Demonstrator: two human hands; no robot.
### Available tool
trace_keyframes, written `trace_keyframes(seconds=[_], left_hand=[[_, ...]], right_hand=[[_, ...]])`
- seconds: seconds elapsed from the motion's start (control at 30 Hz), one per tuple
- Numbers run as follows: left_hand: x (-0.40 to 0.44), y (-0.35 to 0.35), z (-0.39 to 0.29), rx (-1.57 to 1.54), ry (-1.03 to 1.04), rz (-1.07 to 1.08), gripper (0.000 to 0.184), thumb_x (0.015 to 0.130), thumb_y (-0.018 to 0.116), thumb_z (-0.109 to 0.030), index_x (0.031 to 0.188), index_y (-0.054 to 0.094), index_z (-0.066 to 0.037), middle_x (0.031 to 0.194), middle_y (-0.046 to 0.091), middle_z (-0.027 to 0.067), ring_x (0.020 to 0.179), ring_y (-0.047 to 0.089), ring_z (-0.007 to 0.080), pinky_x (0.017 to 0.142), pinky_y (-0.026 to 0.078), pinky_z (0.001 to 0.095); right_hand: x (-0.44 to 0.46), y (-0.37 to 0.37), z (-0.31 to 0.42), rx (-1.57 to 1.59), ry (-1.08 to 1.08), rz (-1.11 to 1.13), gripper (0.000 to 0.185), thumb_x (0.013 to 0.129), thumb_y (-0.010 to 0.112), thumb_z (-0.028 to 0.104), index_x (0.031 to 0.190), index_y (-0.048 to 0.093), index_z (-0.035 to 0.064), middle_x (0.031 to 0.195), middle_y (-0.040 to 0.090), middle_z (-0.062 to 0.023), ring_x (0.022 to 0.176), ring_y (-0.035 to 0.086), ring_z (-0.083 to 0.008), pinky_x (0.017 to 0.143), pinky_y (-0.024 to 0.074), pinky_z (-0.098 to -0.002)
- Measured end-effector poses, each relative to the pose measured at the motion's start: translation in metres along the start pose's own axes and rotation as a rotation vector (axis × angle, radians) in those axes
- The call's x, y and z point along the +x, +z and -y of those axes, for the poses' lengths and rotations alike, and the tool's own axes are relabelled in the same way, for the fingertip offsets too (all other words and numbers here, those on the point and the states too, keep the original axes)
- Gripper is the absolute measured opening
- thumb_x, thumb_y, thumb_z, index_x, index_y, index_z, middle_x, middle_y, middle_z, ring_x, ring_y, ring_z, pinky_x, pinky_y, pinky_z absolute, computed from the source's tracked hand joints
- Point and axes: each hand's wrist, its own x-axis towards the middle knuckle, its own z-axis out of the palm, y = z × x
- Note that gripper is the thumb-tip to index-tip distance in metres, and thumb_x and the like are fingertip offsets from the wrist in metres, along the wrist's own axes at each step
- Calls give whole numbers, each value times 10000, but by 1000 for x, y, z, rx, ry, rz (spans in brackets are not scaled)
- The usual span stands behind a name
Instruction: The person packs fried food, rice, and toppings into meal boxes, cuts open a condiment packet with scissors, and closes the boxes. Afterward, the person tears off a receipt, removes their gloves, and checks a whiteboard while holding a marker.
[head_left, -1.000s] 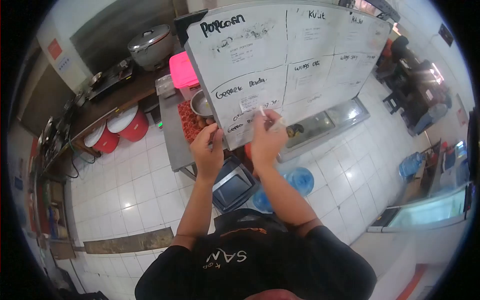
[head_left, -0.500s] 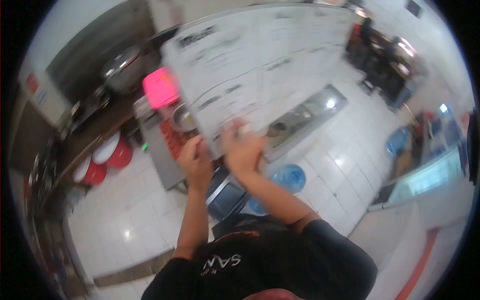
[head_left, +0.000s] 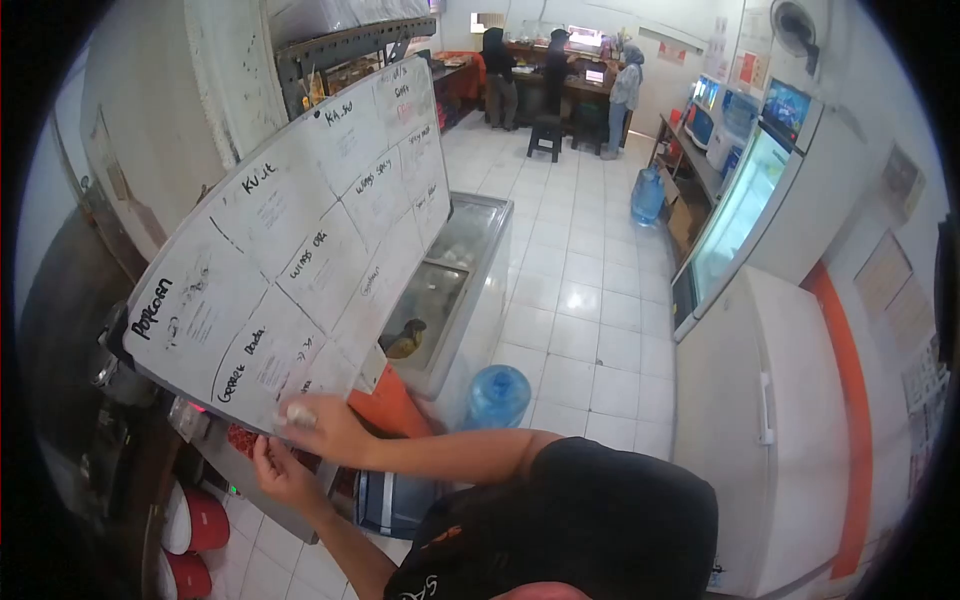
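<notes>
A large whiteboard [head_left: 300,230] with handwritten words and a grid of lines leans across the left half of the view. At its lower edge my right hand [head_left: 325,428] is closed around a small pale thing, too blurred to name. Just below and left of it, my left hand [head_left: 284,472] is at the board's bottom edge with fingers bent; whether it holds anything is hidden. Small printed labels are stuck on the board near the words.
A glass-topped freezer [head_left: 480,290] stands behind the board. Blue water bottles [head_left: 498,396] are on the floor [head_left: 590,300]. Three people [head_left: 625,95] stand by a far counter. A white chest freezer [head_left: 790,420] is at the right, red buckets [head_left: 207,520] at lower left.
The view has swung to the right, bringing the far counter and people into sight. Both hands appear lower and further left, still beside the board's lower edge.
</notes>
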Motion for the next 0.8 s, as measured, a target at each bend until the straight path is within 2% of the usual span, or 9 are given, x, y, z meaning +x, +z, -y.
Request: trace_keyframes(seconds=[0.07, 0.17, 0.23, 0.3, 0.33, 0.4, 0.43, 0.53, 0.8], left_hand=[[-1, 1, -9, -8, -24, 6, 264, 981, 551, -92, 1157, 583, 102, 1003, 653, 126, 861, 611, 172, 764, 507, 307], [-6, 4, -20, -99, -64, -28, 299, 980, 549, -100, 1205, 543, 97, 1080, 626, 137, 932, 601, 189, 813, 497, 317], [-14, 10, -21, -188, -77, -69, 321, 974, 560, -113, 1217, 525, 93, 1121, 607, 146, 983, 593, 207, 841, 490, 328], [-27, 12, -14, -31, 160, -257, 312, 950, 573, -124, 1188, 526, 72, 1162, 546, 153, 1038, 554, 233, 852, 473, 342], [-37, 12, -8, -35, 160, -257, 312, 950, 573, -124, 1188, 526, 72, 1162, 546, 153, 1038, 554, 233, 852, 473, 342], [-56, 15, -3, -139, 233, -98, 298, 929, 570, -126, 1157, 526, 61, 1145, 513, 145, 1009, 533, 244, 844, 456, 329], [-66, 16, -10, -40, 125, 53, 311, 919, 510, -17, 1224, 492, 46, 1154, 537, 153, 1082, 531, 246, 967, 421, 366], [-76, 42, -42, -335, -52, 231, 327, 909, 556, -51, 1214, 492, 47, 1132, 509, 119, 972, 529, 201, 855, 441, 311], [-85, 75, -54, -251, -16, 273, 304, 888, 563, 18, 1190, 529, 29, 1063, 547, 103, 925, 543, 182, 798, 447, 292]], right_hand=[[-2, -4, -2, -57, -87, 128, 190, 856, 685, 123, 981, 639, -14, 909, 644, -97, 847, 590, -131, 741, 472, -279], [-7, -26, 3, 285, 163, 130, 170, 905, 655, 147, 1012, 633, 16, 892, 632, -17, 823, 572, -96, 740, 459, -268], [-10, -45, -1, 241, 110, 129, 171, 901, 663, 142, 1021, 636, 22, 903, 629, -19, 831, 572, -94, 748, 459, -266], [-14, -61, -9, 201, 56, 127, 175, 897, 671, 136, 1030, 639, 28, 915, 625, -21, 839, 572, -91, 756, 458, -263], [-17, -68, -14, 207, 82, 163, 169, 895, 674, 131, 1023, 638, 27, 935, 629, -23, 863, 575, -93, 774, 461, -262], [-21, -78, -15, 213, 108, 198, 163, 894, 677, 125, 1016, 637, 26, 956, 632, -25, 886, 578, -95, 792, 463, -262], [-23, -83, -14, 248, 121, 231, 156, 897, 673, 124, 1012, 633, 26, 963, 637, -27, 898, 585, -97, 802, 467, -263], [-31, -94, -13, 330, 200, 278, 149, 903, 667, 125, 1007, 626, 26, 973, 644, -30, 915, 597, -98, 816, 474, -261], [-33, -134, -11, 352, 375, 225, 166, 921, 661, 165, 1007, 610, 32, 938, 638, -12, 899, 600, -90, 788, 484, -238]])
